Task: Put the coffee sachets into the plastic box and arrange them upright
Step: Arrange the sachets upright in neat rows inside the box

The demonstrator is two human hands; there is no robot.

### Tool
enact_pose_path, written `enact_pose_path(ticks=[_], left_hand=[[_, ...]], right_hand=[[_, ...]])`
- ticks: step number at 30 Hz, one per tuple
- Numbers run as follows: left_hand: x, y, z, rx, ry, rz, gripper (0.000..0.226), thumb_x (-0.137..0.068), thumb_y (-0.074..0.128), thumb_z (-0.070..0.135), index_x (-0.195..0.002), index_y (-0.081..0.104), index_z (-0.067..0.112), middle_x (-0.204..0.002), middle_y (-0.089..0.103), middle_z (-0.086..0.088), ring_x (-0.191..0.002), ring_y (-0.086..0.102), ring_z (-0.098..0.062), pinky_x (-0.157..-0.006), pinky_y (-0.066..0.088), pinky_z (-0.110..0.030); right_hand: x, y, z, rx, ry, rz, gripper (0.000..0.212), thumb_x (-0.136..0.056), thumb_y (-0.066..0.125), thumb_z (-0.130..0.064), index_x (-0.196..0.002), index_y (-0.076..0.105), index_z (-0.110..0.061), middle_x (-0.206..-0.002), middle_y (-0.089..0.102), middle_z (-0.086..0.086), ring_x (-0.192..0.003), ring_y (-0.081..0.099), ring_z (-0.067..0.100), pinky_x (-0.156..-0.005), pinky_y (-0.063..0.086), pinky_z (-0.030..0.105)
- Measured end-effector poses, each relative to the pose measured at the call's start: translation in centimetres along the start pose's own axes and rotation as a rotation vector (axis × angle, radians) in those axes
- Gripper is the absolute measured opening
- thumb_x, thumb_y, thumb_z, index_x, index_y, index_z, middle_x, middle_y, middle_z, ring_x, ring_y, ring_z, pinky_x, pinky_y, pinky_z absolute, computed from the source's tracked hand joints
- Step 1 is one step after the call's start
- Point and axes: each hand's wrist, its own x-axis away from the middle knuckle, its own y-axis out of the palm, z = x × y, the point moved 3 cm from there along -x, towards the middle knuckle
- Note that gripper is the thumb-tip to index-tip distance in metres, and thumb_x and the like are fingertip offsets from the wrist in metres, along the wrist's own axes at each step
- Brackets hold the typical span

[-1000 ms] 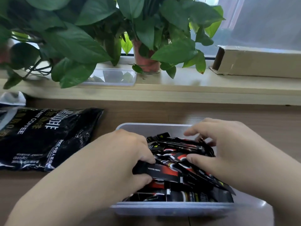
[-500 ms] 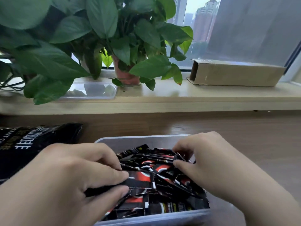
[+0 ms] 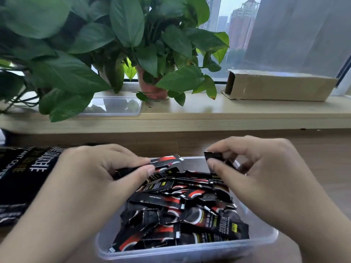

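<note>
A clear plastic box [image 3: 190,251] sits on the wooden desk in front of me, filled with several black and red coffee sachets [image 3: 180,205] lying flat in a loose heap. My left hand [image 3: 98,175] pinches one sachet [image 3: 167,161] between thumb and fingers, held roughly level above the box's far left side. My right hand [image 3: 252,168] pinches another sachet [image 3: 213,158] by its top end, hanging upright over the box's far right side. Both sachets are lifted clear of the heap.
A large black instant coffee bag [image 3: 24,177] lies on the desk to the left of the box. On the windowsill behind stand a potted plant [image 3: 152,86], a clear lid [image 3: 114,107] and a long cardboard box [image 3: 279,86].
Both hands have risen out of the heap, each lifting a sachet. The camera view tilted upward and the box now sits lower in the frame.
</note>
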Motion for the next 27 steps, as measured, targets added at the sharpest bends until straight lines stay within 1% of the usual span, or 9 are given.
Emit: enact_pose_path(ticks=[2, 3, 6, 8, 12, 15, 19, 24, 27], left_hand=[[0.1, 0.2, -0.2, 0.04, -0.043, 0.064, 0.012, -0.062, 0.081, 0.05, -0.068, 0.081, 0.039, -0.07, 0.073, 0.029, -0.069, 0.069, 0.01, -0.064, 0.046, -0.004], [0.2, 0.4, 0.0, 0.096, -0.077, 0.101, 0.01, -0.063, 0.078, 0.048, -0.067, 0.081, 0.04, -0.068, 0.074, 0.026, -0.068, 0.07, 0.007, -0.067, 0.051, -0.011], [0.3, 0.8, 0.2, 0.219, -0.204, 0.138, 0.006, -0.067, 0.084, 0.037, -0.069, 0.081, 0.041, -0.063, 0.076, 0.013, -0.064, 0.074, -0.005, -0.072, 0.057, -0.029], [0.2, 0.9, 0.2, 0.288, -0.252, 0.148, 0.009, -0.069, 0.086, 0.031, -0.07, 0.082, 0.039, -0.063, 0.077, 0.007, -0.063, 0.076, -0.011, -0.073, 0.058, -0.03], [0.0, 1.0, 0.6, 0.408, -0.322, 0.119, 0.007, -0.071, 0.085, 0.022, -0.072, 0.084, 0.028, -0.067, 0.078, 0.0, -0.065, 0.076, -0.011, -0.064, 0.059, -0.017], [-0.1, 1.3, 0.8, 0.538, -0.362, 0.018, 0.01, -0.069, 0.082, 0.022, -0.078, 0.084, 0.019, -0.076, 0.08, -0.008, -0.076, 0.079, -0.02, -0.075, 0.062, -0.022], [-0.3, 1.6, 1.3, 0.592, -0.398, -0.054, 0.016, -0.067, 0.08, 0.025, -0.08, 0.084, 0.017, -0.079, 0.08, -0.01, -0.074, 0.078, -0.021, -0.075, 0.063, -0.026], [-0.3, 2.6, 1.7, 0.575, -0.423, -0.065, 0.016, -0.072, 0.08, 0.031, -0.084, 0.084, 0.021, -0.084, 0.081, -0.011, -0.087, 0.077, -0.035, -0.087, 0.061, -0.051], [-0.2, 3.2, 1.8, 0.576, -0.426, -0.062, 0.015, -0.074, 0.079, 0.031, -0.086, 0.084, 0.024, -0.087, 0.081, -0.009, -0.089, 0.078, -0.029, -0.084, 0.062, -0.048]], right_hand=[[0.1, 0.1, -0.2, -0.095, 0.028, -0.003, 0.016, -0.076, 0.076, -0.04, -0.092, 0.073, -0.041, -0.076, 0.068, -0.017, -0.064, 0.063, 0.007, -0.059, 0.047, 0.014], [0.1, 0.2, -0.2, -0.141, 0.042, -0.008, 0.017, -0.077, 0.077, -0.04, -0.093, 0.072, -0.042, -0.077, 0.068, -0.016, -0.061, 0.062, 0.009, -0.057, 0.046, 0.014], [0.0, 0.1, -0.4, -0.327, 0.062, 0.027, 0.012, -0.075, 0.077, -0.032, -0.086, 0.075, -0.033, -0.07, 0.07, -0.009, -0.051, 0.06, 0.012, -0.052, 0.047, 0.02], [-0.1, -0.2, -0.6, -0.49, 0.087, 0.046, 0.01, -0.075, 0.081, -0.026, -0.084, 0.076, -0.026, -0.07, 0.073, -0.002, -0.055, 0.065, 0.019, -0.055, 0.054, 0.03], [0.0, -0.2, -1.0, -0.801, 0.172, -0.107, 0.013, -0.069, 0.074, -0.02, -0.078, 0.074, -0.011, -0.07, 0.074, 0.012, -0.061, 0.072, 0.019, -0.061, 0.058, 0.021], [0.1, 0.8, -0.6, -0.856, 0.263, -0.172, 0.005, -0.073, 0.075, -0.005, -0.076, 0.071, -0.004, -0.071, 0.075, 0.015, -0.066, 0.076, 0.022, -0.061, 0.058, 0.02], [0.1, 2.0, -0.3, -0.946, 0.389, -0.032, 0.012, -0.077, 0.073, 0.009, -0.076, 0.067, 0.0, -0.074, 0.076, 0.012, -0.069, 0.077, 0.025, -0.066, 0.062, 0.027], [0.1, 3.2, -1.3, -1.076, 0.417, 0.074, 0.014, -0.077, 0.071, 0.013, -0.074, 0.062, 0.003, -0.09, 0.077, 0.006, -0.077, 0.077, 0.023, -0.067, 0.061, 0.024], [0.2, 3.7, -1.7, -1.083, 0.428, 0.133, 0.015, -0.08, 0.07, 0.013, -0.073, 0.061, 0.002, -0.099, 0.076, 0.0, -0.08, 0.077, 0.02, -0.068, 0.061, 0.023]])
